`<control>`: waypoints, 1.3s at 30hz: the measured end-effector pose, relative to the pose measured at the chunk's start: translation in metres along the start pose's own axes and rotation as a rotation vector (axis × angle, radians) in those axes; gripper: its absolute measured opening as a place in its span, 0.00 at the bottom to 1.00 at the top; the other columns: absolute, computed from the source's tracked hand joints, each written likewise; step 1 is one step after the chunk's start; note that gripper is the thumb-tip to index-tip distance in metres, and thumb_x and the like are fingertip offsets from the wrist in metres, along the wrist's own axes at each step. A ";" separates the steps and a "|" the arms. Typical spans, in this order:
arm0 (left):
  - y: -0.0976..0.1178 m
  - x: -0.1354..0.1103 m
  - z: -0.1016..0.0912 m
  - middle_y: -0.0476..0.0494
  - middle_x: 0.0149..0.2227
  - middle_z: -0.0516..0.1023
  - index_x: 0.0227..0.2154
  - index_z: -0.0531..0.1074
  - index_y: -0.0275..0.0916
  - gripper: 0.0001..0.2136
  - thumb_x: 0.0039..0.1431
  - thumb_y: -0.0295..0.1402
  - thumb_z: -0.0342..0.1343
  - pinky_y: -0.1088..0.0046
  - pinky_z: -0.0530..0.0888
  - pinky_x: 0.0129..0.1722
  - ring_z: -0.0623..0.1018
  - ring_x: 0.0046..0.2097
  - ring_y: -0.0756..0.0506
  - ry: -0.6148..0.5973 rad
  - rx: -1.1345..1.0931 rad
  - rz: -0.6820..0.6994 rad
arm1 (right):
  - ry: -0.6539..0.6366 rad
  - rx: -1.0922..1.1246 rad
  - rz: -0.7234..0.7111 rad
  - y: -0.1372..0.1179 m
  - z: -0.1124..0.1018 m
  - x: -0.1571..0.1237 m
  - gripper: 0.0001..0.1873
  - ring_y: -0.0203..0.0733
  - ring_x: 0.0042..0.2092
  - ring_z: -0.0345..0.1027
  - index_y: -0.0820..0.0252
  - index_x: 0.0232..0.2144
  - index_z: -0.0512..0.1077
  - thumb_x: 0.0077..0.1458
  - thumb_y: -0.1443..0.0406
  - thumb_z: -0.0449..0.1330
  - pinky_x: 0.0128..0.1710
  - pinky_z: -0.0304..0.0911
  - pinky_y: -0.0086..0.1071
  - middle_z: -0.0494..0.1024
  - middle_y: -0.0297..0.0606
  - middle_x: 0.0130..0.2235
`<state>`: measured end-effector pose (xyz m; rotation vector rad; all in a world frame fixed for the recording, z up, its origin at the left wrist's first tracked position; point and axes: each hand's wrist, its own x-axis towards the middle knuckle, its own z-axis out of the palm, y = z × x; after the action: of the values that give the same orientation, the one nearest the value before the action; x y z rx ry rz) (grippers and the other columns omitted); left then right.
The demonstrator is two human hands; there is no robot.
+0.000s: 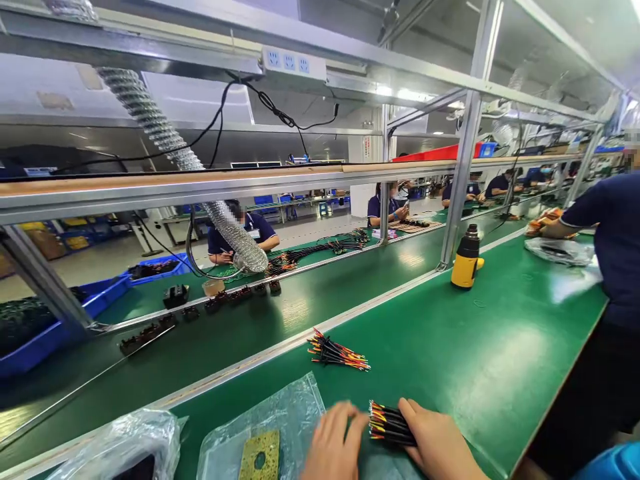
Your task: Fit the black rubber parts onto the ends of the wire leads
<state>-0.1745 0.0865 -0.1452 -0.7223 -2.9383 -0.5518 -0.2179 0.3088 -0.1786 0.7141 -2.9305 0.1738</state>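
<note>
At the near edge of the green bench, my two hands meet around a bundle of short black wires with orange and red tips (389,424). My right hand (437,443) has its fingers wrapped over the bundle's right end. Touching the bundle's left end, my left hand (333,443) has its fingers curled against the wire tips. A second bundle of the same wires (337,352) lies loose on the bench a little farther away. A clear plastic bag (270,427) with a yellow perforated plate (260,456) on it lies just left of my left hand.
A yellow and black heat gun (467,259) stands upright farther back on the bench (475,347). A person in a dark shirt (613,247) works at the right. Another crumpled plastic bag (125,443) lies at the near left. A conveyor with black parts, blue bins and other workers sit beyond.
</note>
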 end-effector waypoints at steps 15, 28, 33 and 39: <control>-0.114 0.082 -0.052 0.32 0.49 0.75 0.46 0.70 0.30 0.13 0.64 0.20 0.44 0.57 0.69 0.52 0.75 0.52 0.37 -0.211 0.594 -0.155 | 0.137 0.067 -0.092 0.001 0.046 -0.001 0.25 0.48 0.32 0.77 0.51 0.35 0.61 0.33 0.76 0.58 0.29 0.61 0.31 0.78 0.31 0.34; -0.102 0.033 -0.110 0.31 0.52 0.72 0.57 0.64 0.31 0.27 0.52 0.26 0.52 0.55 0.68 0.55 0.71 0.53 0.33 -0.168 0.439 -0.244 | 0.164 -0.037 0.069 -0.022 0.007 0.020 0.24 0.49 0.29 0.79 0.57 0.35 0.68 0.45 0.50 0.73 0.24 0.65 0.31 0.79 0.38 0.32; -0.026 0.022 -0.066 0.33 0.60 0.68 0.63 0.60 0.37 0.28 0.57 0.23 0.48 0.56 0.64 0.62 0.67 0.60 0.37 -0.054 0.231 -0.040 | 0.138 -0.078 0.099 -0.017 0.000 0.023 0.24 0.50 0.30 0.79 0.57 0.35 0.68 0.45 0.52 0.73 0.26 0.67 0.33 0.79 0.39 0.33; -0.001 0.026 0.016 0.32 0.58 0.72 0.62 0.63 0.37 0.35 0.46 0.19 0.49 0.55 0.67 0.61 0.70 0.60 0.35 -0.068 0.011 0.068 | 0.148 -0.112 0.211 -0.002 -0.007 0.027 0.21 0.53 0.30 0.79 0.59 0.37 0.69 0.48 0.55 0.72 0.26 0.68 0.34 0.80 0.41 0.33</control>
<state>-0.1981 0.1027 -0.1571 -0.8533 -2.9630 -0.5154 -0.2399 0.2962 -0.1682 0.3593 -2.8410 0.0763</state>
